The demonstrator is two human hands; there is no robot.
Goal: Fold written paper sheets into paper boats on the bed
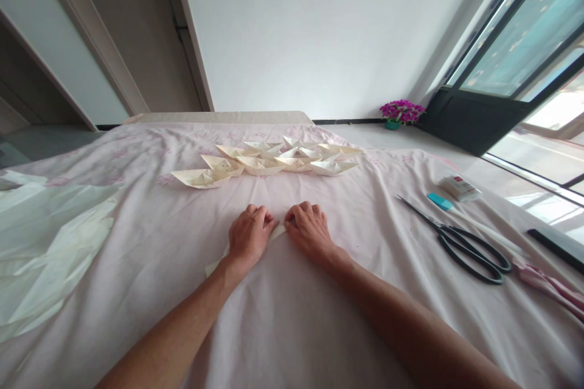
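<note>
A folded piece of cream paper (277, 233) lies low over the pink cloth, mostly hidden by my hands. My left hand (250, 234) is closed, its thumb and fingers pinching one side of the paper; a paper edge also shows under that wrist. Just to the right, my right hand (310, 228) has curled fingers closed on the other end of the paper. The two hands are a small gap apart. Beyond them, several folded paper boats (258, 165) stand close together in rows, cream and white.
Pink cloth (356, 310) with creases covers the surface. Large thin pale sheets (50, 243) lie at left. On the right are black-handled scissors (465, 249), a blue-tipped white stick (440, 200), a small white packet (460, 187), a pink cloth strip (550, 285) and a black bar (556, 249).
</note>
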